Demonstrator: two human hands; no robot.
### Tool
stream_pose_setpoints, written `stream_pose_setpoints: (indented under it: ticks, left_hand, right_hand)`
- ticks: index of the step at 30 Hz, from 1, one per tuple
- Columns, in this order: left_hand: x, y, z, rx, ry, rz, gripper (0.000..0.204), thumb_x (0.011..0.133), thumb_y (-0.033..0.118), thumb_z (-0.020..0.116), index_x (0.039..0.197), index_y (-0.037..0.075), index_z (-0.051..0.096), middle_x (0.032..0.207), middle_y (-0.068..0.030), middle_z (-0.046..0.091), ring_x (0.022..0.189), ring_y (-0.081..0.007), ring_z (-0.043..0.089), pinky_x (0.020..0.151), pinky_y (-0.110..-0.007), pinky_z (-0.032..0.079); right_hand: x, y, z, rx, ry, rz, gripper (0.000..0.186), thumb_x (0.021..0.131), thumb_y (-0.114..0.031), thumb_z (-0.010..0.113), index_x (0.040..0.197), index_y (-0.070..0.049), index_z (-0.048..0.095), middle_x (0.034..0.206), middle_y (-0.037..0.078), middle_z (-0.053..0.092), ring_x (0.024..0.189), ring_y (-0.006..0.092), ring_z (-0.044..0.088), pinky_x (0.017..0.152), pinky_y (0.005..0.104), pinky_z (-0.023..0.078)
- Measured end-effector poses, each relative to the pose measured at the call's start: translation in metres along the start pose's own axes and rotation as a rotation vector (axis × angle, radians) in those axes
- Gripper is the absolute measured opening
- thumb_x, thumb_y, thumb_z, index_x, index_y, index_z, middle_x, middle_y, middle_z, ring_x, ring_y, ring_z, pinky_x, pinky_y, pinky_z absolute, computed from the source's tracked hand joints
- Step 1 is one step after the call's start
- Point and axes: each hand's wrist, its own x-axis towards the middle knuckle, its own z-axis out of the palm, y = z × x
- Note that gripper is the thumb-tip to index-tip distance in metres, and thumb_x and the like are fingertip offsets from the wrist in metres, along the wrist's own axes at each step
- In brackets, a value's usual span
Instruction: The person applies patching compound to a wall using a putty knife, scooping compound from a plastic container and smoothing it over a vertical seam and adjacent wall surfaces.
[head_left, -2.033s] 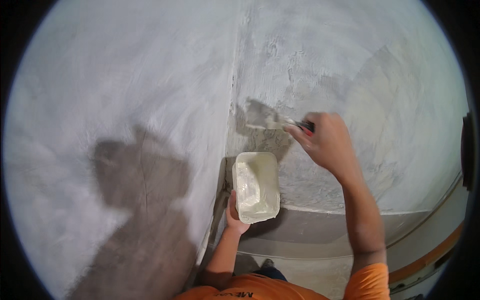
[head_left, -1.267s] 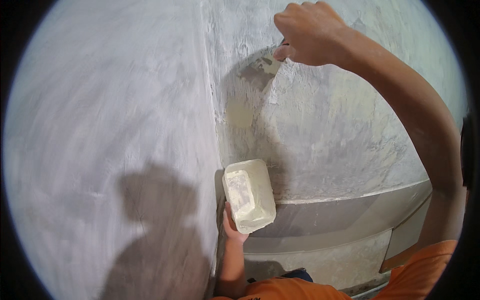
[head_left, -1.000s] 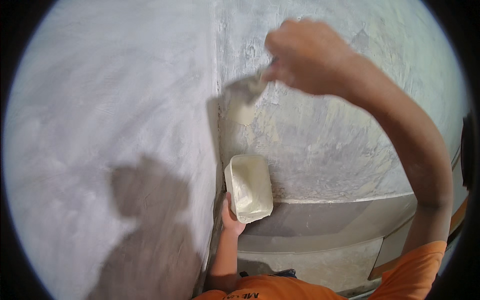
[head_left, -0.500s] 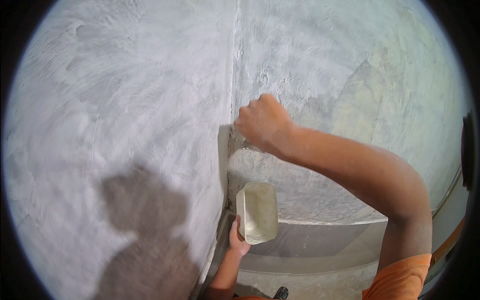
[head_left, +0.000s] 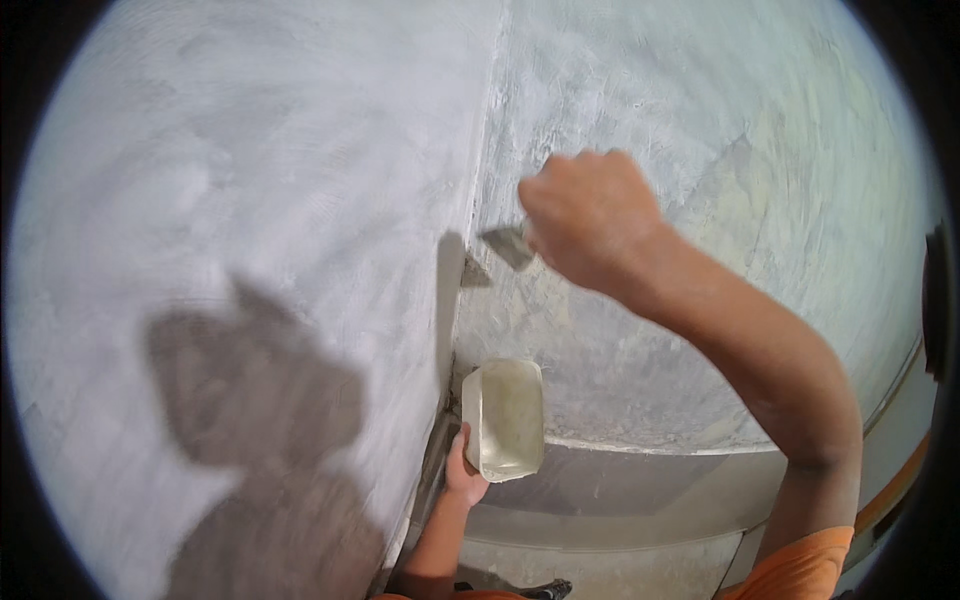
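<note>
My right hand [head_left: 595, 215] is closed around a putty knife [head_left: 510, 246], whose flat blade shows left of the fist, close to the inside corner of the walls. Its handle is hidden in my fingers. Whether the blade touches the wall I cannot tell. Lower down, my left hand [head_left: 463, 474] grips the left side of a pale rectangular plastic tub [head_left: 513, 420]. The tub's open side faces me, and its inner walls look smeared with a pale coating.
A whitish plastered wall [head_left: 250, 180] spans the left and carries my shadow. On the right, the adjoining wall [head_left: 680, 330] has rough patches and a ragged lower plaster edge. Beneath it runs a grey band [head_left: 620, 480], with the floor [head_left: 620, 570] below.
My right hand has moved up and to the right, and the putty knife's blade has come into sight. The tub sits slightly further left in the picture; my shadow has shifted left.
</note>
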Motion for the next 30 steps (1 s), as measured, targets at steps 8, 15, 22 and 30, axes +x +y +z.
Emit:
stream_pose_setpoints:
  ticks: [8, 15, 22, 30]
  left_hand:
    - [0.010, 0.000, 0.011, -0.114, 0.003, 0.054, 0.059, 0.106, 0.051, 0.031, 0.152, 0.018, 0.043, 0.152, -0.0072, 0.048, 0.136, -0.0315, 0.048, 0.114, -0.051, 0.037]
    - [0.002, 0.003, -0.001, -0.017, -0.005, 0.001, 0.060, 0.106, 0.052, 0.034, 0.151, 0.014, 0.044, 0.149, -0.0084, 0.051, 0.134, -0.0301, 0.051, 0.112, -0.049, 0.040]
    - [-0.004, 0.006, 0.012, -0.018, -0.014, 0.017, 0.063, 0.105, 0.054, 0.036, 0.154, 0.015, 0.040, 0.152, -0.0072, 0.047, 0.140, -0.0274, 0.044, 0.115, -0.047, 0.036]
    - [0.004, -0.012, 0.009, -0.081, 0.028, -0.015, 0.064, 0.105, 0.056, 0.032, 0.156, 0.019, 0.038, 0.159, -0.0045, 0.041, 0.144, -0.0309, 0.040, 0.119, -0.051, 0.031]
  right_hand:
    - [0.006, -0.011, 0.031, -0.022, 0.014, -0.083, 0.014, 0.088, -0.010, 0.064, 0.077, -0.006, 0.073, 0.084, 0.016, 0.073, 0.081, 0.0292, 0.073, 0.069, 0.0426, 0.056]
    - [0.024, 0.041, -0.010, -0.205, 0.369, 0.147, 0.027, 0.091, -0.030, 0.071, 0.085, -0.004, 0.073, 0.090, 0.017, 0.073, 0.083, 0.0303, 0.074, 0.070, 0.0443, 0.057]
    - [-0.010, 0.074, 0.024, 0.294, 0.482, 0.543, 0.042, 0.091, -0.039, 0.075, 0.078, 0.001, 0.069, 0.068, 0.018, 0.064, 0.061, 0.0353, 0.062, 0.060, 0.0428, 0.048]
    - [-0.079, -0.027, 0.171, 1.131, 0.478, 0.862, 0.033, 0.099, -0.028, 0.063, 0.089, 0.003, 0.065, 0.068, 0.018, 0.059, 0.060, 0.0285, 0.053, 0.062, 0.0392, 0.044]
